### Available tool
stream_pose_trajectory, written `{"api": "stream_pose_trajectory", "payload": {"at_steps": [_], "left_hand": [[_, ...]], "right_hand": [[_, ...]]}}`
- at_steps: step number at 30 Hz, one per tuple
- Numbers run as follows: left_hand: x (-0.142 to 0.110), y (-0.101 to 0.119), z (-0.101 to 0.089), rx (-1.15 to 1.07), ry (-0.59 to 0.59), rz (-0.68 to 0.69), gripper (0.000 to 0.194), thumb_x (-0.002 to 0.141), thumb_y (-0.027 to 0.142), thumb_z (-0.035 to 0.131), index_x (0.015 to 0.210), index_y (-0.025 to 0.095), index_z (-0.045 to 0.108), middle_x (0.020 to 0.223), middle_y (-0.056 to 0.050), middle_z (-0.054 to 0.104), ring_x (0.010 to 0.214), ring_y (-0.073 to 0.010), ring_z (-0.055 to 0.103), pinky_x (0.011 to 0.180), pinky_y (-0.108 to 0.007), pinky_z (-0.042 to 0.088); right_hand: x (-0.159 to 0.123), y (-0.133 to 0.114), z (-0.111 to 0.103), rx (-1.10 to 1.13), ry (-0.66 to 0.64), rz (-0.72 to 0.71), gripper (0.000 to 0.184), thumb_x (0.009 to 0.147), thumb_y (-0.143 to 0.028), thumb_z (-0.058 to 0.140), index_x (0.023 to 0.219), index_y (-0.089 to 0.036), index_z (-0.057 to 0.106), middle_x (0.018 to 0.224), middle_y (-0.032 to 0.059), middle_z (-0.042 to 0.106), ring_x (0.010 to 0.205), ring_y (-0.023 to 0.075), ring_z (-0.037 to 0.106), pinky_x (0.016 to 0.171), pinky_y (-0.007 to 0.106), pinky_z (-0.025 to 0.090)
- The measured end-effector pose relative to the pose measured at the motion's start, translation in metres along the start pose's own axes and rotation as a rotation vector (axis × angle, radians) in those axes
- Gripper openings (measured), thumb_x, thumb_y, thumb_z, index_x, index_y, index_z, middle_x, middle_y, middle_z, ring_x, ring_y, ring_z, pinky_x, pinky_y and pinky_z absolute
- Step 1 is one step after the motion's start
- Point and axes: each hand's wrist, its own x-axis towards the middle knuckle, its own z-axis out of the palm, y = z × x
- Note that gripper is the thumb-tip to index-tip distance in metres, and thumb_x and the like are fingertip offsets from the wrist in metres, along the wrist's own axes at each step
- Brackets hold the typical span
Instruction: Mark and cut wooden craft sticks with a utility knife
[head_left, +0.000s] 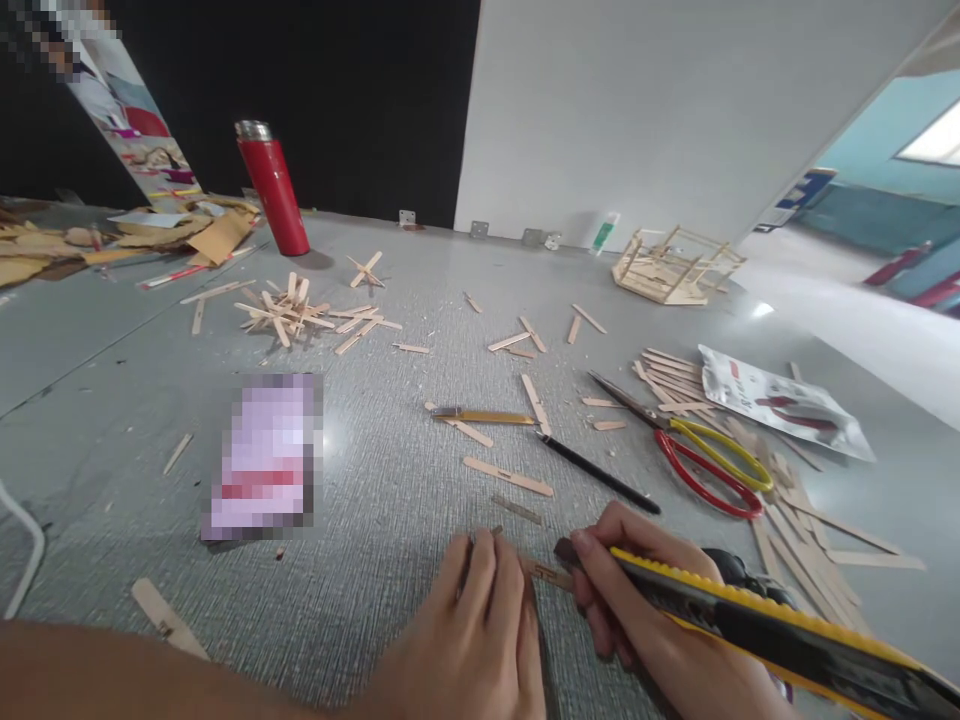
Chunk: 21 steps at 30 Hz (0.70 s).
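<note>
My right hand [637, 600] is closed around a yellow and black utility knife [757, 620], held low over the table with its handle slanting to the lower right. Between my hands lies a flat wooden craft stick [549, 574] with dark marks or cuts on it. Fingers pressed together, my left hand [480, 625] holds the stick's left part down, covering it. The knife's tip is close to the stick; I cannot tell whether it touches. Just beyond my fingers are a thin grey strip [517, 508] and another notched craft stick [508, 476].
Scissors [712, 460], a black pencil [600, 470] and a slim yellow cutter [487, 415] lie ahead. Loose sticks [289, 312] are heaped left. A silver packet [784, 400], a stick frame [675, 268], a red bottle [274, 190] and a blurred purple item [262, 455] stand or lie around.
</note>
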Motion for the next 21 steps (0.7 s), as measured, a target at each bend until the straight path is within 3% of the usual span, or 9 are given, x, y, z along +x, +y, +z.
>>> {"api": "stream_pose_trajectory", "payload": {"at_steps": [2, 5, 8, 11, 13, 14, 17, 21], "left_hand": [[0.001, -0.002, -0.001, -0.048, -0.003, 0.015, 0.026, 0.094, 0.012, 0.05, 0.097, 0.006, 0.075, 0.093, -0.013, 0.077, 0.086, -0.0256, 0.07, 0.084, -0.038, 0.052], [0.007, -0.007, -0.004, -0.195, -0.023, 0.036, 0.018, 0.089, 0.01, 0.056, 0.077, 0.015, 0.068, 0.07, -0.004, 0.062, 0.064, -0.0199, 0.057, 0.064, -0.035, 0.047], [0.021, -0.022, -0.006, -0.367, -0.192, -0.005, 0.016, 0.091, 0.012, 0.06, 0.076, 0.018, 0.062, 0.07, -0.002, 0.06, 0.066, -0.0205, 0.057, 0.068, -0.037, 0.05], [0.036, -0.047, -0.003, -0.523, -0.349, 0.026, 0.008, 0.099, 0.02, 0.063, 0.101, 0.016, 0.07, 0.098, -0.007, 0.071, 0.101, -0.026, 0.067, 0.097, -0.047, 0.053], [0.043, -0.063, 0.0, -0.637, -0.448, 0.101, 0.031, 0.101, 0.027, 0.065, 0.131, 0.02, 0.065, 0.136, -0.01, 0.066, 0.136, -0.0308, 0.056, 0.117, -0.06, 0.04], [0.046, -0.07, 0.001, -0.672, -0.488, 0.157, 0.042, 0.1, 0.031, 0.067, 0.141, 0.025, 0.061, 0.15, -0.01, 0.058, 0.147, -0.0366, 0.045, 0.119, -0.067, 0.035], [0.048, -0.081, 0.004, -0.683, -0.57, 0.254, 0.046, 0.104, 0.028, 0.059, 0.149, 0.035, 0.056, 0.165, -0.008, 0.045, 0.155, -0.0424, 0.03, 0.117, -0.073, 0.036], [0.048, -0.081, 0.005, -0.705, -0.587, 0.235, 0.042, 0.103, 0.033, 0.061, 0.145, 0.031, 0.062, 0.166, -0.01, 0.042, 0.157, -0.0424, 0.022, 0.12, -0.071, 0.032]], "right_hand": [[0.002, 0.002, 0.0, 0.016, 0.021, 0.036, 0.047, 0.1, -0.059, 0.058, 0.07, -0.024, 0.059, 0.048, -0.0026, 0.061, 0.043, 0.0125, 0.053, 0.044, 0.023, 0.044], [0.004, 0.002, 0.0, 0.018, 0.083, 0.033, 0.044, 0.099, -0.059, 0.061, 0.073, -0.024, 0.061, 0.052, -0.0017, 0.064, 0.045, 0.0126, 0.055, 0.043, 0.022, 0.045], [0.002, -0.003, -0.001, 0.055, 0.158, -0.009, 0.042, 0.096, -0.058, 0.065, 0.072, -0.024, 0.059, 0.052, -0.001, 0.066, 0.041, 0.0122, 0.055, 0.042, 0.022, 0.044], [-0.006, -0.011, -0.002, 0.041, 0.18, 0.033, 0.049, 0.096, -0.06, 0.063, 0.064, -0.024, 0.054, 0.043, -0.0039, 0.055, 0.036, 0.011, 0.047, 0.04, 0.023, 0.039], [-0.011, -0.016, -0.002, -0.025, 0.157, 0.011, 0.053, 0.098, -0.06, 0.059, 0.059, -0.025, 0.051, 0.04, -0.0049, 0.049, 0.035, 0.0108, 0.044, 0.039, 0.024, 0.036], [-0.013, -0.017, -0.002, -0.063, 0.143, -0.025, 0.053, 0.099, -0.058, 0.057, 0.059, -0.025, 0.049, 0.04, -0.0048, 0.049, 0.036, 0.0108, 0.043, 0.039, 0.024, 0.034], [-0.015, -0.015, -0.003, -0.177, 0.123, -0.146, 0.051, 0.101, -0.051, 0.056, 0.058, -0.025, 0.047, 0.043, -0.0048, 0.05, 0.037, 0.0106, 0.044, 0.039, 0.026, 0.033], [-0.012, -0.004, -0.002, -0.242, 0.053, -0.263, 0.045, 0.103, -0.043, 0.056, 0.062, -0.026, 0.051, 0.045, -0.0058, 0.051, 0.038, 0.0105, 0.047, 0.04, 0.026, 0.036]]}}
